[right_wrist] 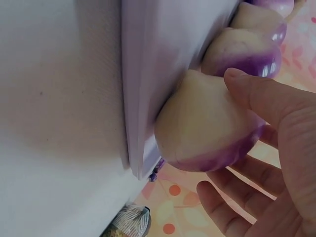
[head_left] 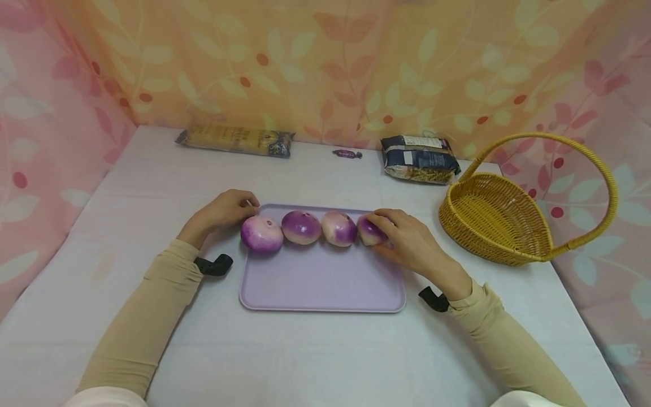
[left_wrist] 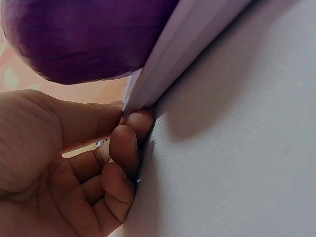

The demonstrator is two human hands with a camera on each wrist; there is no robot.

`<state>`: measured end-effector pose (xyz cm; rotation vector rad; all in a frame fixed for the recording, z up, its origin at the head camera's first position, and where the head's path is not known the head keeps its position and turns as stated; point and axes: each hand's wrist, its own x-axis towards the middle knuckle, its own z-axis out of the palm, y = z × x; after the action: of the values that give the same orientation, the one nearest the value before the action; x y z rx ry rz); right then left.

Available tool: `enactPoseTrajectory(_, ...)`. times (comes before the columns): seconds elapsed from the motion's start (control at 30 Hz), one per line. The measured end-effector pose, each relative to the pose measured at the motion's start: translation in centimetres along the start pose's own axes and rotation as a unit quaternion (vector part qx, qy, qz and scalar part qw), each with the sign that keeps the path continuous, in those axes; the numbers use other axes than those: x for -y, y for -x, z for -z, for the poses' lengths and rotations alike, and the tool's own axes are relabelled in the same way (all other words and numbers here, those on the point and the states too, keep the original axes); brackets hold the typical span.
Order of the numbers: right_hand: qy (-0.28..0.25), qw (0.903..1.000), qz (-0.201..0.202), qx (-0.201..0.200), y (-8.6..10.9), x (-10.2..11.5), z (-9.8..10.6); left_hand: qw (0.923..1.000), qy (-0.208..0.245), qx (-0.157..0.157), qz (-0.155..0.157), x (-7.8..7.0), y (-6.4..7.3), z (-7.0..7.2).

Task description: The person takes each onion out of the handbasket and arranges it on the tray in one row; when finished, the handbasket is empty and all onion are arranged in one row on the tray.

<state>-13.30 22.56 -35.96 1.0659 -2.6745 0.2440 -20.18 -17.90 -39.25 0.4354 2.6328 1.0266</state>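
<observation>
A lilac tray [head_left: 325,282] lies on the table with a row of several purple-and-white turnips along its far side. My left hand [head_left: 226,210] is at the tray's far left corner, beside the leftmost turnip [head_left: 261,234]. In the left wrist view, its thumb and index finger [left_wrist: 139,123] pinch the tray's rim just below that turnip. My right hand [head_left: 413,244] holds the rightmost turnip [right_wrist: 207,123], thumb on the near side and fingers behind it. Between the end turnips sit two others, a darker turnip [head_left: 301,228] and a paler turnip [head_left: 338,229].
A yellow wicker basket [head_left: 495,217] with a tall handle stands at the right. Along the back lie a long yellow packet [head_left: 235,140], a small purple wrapped candy [head_left: 347,154] and a dark pasta bag [head_left: 419,160]. Patterned curtains [head_left: 325,68] enclose the white-covered table [head_left: 152,175].
</observation>
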Motion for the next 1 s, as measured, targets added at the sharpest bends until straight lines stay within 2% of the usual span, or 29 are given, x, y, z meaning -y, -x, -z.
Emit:
enactPoseTrajectory(0.17,0.006,0.9999,-0.01,0.003,-0.01,0.06,0.14,1.0,0.004,0.0,0.001,-0.01,-0.03,-0.01)
enactPoseTrajectory(0.6,0.0,0.9996,-0.004,0.026,0.01,0.17,0.07,1.0,0.004,0.001,0.003,0.02,0.04,-0.01)
enactPoseTrajectory(1.0,0.0,0.9999,0.006,0.015,-0.39,0.12,-0.15,0.9999,0.0,0.0,0.011,0.04,0.33,0.14)
